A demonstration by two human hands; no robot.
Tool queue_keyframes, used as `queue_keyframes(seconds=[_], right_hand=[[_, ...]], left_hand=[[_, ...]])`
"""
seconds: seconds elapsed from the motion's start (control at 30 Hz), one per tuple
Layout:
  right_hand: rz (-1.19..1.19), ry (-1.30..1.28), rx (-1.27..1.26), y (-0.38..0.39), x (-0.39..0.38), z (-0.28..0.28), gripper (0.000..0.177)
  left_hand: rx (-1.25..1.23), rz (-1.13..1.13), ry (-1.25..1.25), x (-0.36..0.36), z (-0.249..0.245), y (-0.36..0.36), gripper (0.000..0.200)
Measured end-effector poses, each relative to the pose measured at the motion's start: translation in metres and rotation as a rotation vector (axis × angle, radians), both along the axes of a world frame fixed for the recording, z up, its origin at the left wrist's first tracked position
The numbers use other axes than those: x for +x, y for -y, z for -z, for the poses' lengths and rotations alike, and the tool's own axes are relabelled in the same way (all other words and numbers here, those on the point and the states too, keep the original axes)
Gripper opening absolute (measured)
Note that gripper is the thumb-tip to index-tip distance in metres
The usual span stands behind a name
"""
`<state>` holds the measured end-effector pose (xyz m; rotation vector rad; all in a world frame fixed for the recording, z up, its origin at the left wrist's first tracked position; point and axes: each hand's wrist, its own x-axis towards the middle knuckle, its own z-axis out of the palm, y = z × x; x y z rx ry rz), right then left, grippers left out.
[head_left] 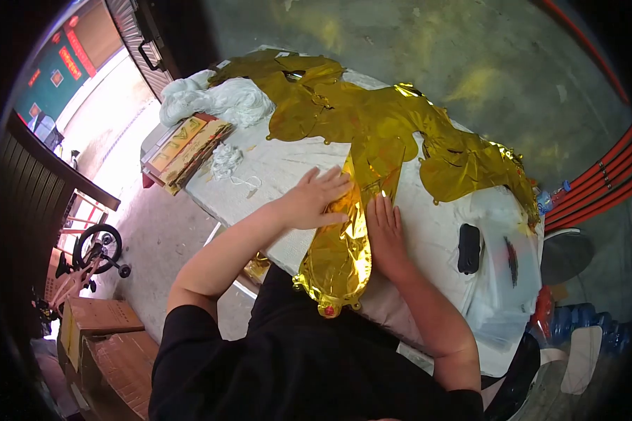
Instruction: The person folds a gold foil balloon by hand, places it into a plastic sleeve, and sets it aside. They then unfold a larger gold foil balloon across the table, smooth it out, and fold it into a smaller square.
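Observation:
A shiny gold foil balloon (336, 259), flat and creased, lies lengthwise over the near edge of the white-covered table (428, 259). On its left side rests my left hand (316, 199), palm down with fingers stretched out. My right hand (386, 235) lies along the balloon's right edge, fingers extended and pointing away from me. Neither hand is closed around anything. Beyond them, more flat gold foil balloons (365, 112) spread across the far side of the table, overlapping the far end of the near one.
White string bundles (239, 98) and a cardboard box piece (186, 151) sit at the table's left. On the right are a black pouch (469, 249) and clear plastic bags (502, 295). Cardboard boxes (109, 344) and a small bicycle (95, 252) stand on the floor at left.

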<state>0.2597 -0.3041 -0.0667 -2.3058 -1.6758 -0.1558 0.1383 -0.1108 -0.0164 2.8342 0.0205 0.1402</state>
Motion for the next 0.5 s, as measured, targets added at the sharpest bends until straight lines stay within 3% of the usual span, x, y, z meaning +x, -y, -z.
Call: queue_keyframes(seconds=[0.13, 0.2, 0.27, 0.5], right_hand=[[-0.005, 0.021, 0.000, 0.000, 0.001, 0.001, 0.054], [0.004, -0.012, 0.012, 0.001, -0.002, -0.005, 0.054], [0.006, 0.020, -0.045, 0.001, -0.001, -0.007, 0.060], [0.013, -0.033, -0.008, 0.001, -0.005, -0.011, 0.054]], left_hand=[[0.039, 0.036, -0.091, 0.004, 0.002, 0.003, 0.073], [-0.177, -0.016, 0.009, -0.001, -0.003, 0.001, 0.071], [-0.210, 0.000, 0.064, -0.013, -0.002, 0.002, 0.068], [0.052, 0.020, -0.009, -0.038, 0.005, 0.033, 0.066]])
